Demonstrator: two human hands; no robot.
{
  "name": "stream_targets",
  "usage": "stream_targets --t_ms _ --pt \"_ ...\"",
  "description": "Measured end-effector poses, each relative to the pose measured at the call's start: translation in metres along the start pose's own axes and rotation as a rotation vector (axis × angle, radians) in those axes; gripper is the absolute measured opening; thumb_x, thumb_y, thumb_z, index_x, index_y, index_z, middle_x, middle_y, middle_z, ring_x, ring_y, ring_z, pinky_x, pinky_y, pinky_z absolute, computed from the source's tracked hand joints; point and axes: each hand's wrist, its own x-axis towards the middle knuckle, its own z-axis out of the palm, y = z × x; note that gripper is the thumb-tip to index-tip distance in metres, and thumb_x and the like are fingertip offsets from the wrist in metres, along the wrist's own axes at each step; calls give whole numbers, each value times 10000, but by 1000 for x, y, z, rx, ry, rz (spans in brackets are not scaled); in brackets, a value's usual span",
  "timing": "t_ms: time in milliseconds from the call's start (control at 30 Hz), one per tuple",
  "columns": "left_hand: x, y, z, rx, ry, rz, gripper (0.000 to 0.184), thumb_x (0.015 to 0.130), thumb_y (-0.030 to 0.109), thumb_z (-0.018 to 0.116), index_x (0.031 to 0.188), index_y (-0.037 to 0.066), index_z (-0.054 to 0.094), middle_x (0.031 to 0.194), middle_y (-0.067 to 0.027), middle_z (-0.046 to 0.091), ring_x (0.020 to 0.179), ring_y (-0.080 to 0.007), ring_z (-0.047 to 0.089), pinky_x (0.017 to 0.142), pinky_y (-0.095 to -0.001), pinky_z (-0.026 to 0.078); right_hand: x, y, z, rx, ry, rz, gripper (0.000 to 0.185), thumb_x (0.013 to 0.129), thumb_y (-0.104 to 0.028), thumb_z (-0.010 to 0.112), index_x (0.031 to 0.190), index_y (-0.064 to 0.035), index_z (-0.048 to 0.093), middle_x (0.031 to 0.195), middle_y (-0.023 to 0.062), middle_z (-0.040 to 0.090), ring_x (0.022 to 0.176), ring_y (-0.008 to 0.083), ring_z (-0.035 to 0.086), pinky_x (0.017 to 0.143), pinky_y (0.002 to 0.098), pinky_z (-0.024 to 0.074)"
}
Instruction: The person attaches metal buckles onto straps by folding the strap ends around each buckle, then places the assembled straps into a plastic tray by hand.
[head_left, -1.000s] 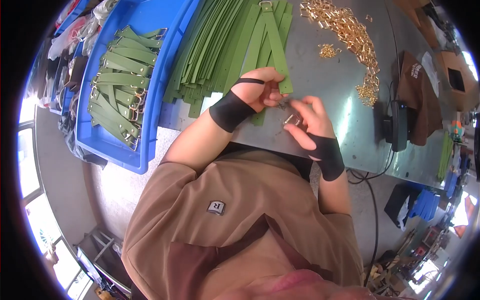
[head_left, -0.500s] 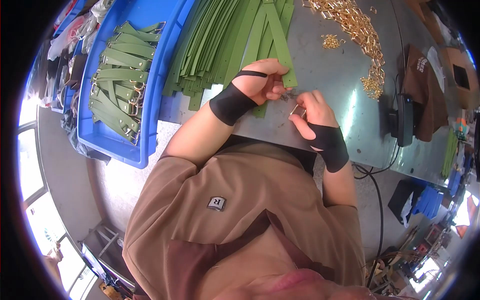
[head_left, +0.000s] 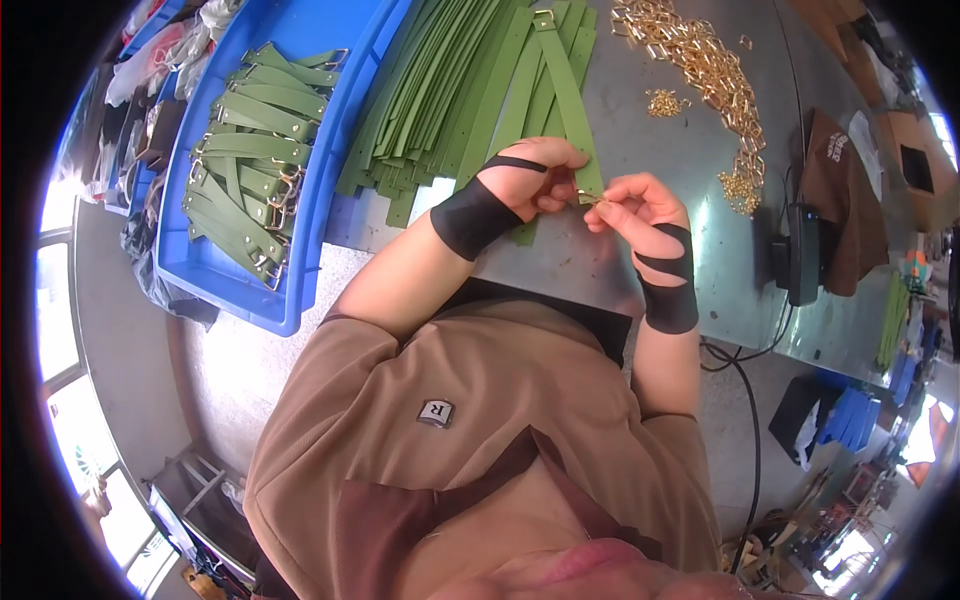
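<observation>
My left hand (head_left: 537,180) is closed on the near end of a green strap (head_left: 566,95), pinching it just above the table's front edge. At that end a small gold metal ring (head_left: 589,198) meets the strap, held in the fingertips of my right hand (head_left: 648,212). Whether the strap passes through the ring is hard to make out. A gold buckle (head_left: 544,18) sits at the strap's far end. Both hands wear black wrist wraps. Beside my left hand lies a thick fan of flat green straps (head_left: 430,110).
A blue tray (head_left: 290,300) on the left holds several green straps with metal rings. Gold rings (head_left: 700,60) are heaped at the back right, with small gold pieces (head_left: 740,190) nearby. A black device (head_left: 803,255) with cables and a brown cloth (head_left: 840,190) are on the right.
My right hand has moved up and left, bringing the gold ring to the strap's near end. My left hand has shifted slightly down and right with the strap.
</observation>
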Motion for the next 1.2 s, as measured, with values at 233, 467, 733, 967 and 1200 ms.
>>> stream_targets --t_ms 233,467,733,967,1200 --pt "-1 -3 -1 102 24 39 147 907 110 608 783 52 554 695 -36 515 573 -124 465 465 -261 316 10 -7 6 -90 75 107 143 914 -12 657 1053 -16 625 943 50 659 755 134 663 712 261 528" --pt "-4 -3 0 117 7 99 161 917 134 599 783 56 556 682 -26 514 575 -114 452 493 -259 319 10 0 -1 -1139 9 -779 329 730 60 716 1019 -87 661 1085 78 590 784 224 601 693 318 501" --pt "-16 -1 10 488 11 228 164 926 145 575 814 36 623 712 -5 564 638 -85 499 579 -243 387 20 -5 3 -985 10 -725 209 765 28 721 951 -59 682 1054 90 598 831 208 598 736 306 486" --pt "-26 4 17 785 12 394 283 926 175 499 953 -55 662 812 -58 643 769 -119 574 681 -273 455 26 4 9 -152 82 -118 68 941 -44 647 994 -2 638 942 30 646 813 101 603 787 241 482" --pt "-26 6 11 701 -69 342 255 915 175 501 879 -38 637 804 -54 627 776 -106 572 671 -266 445 27 2 12 -23 86 -14 66 947 -51 644 991 -2 642 869 42 671 774 101 628 752 246 503"
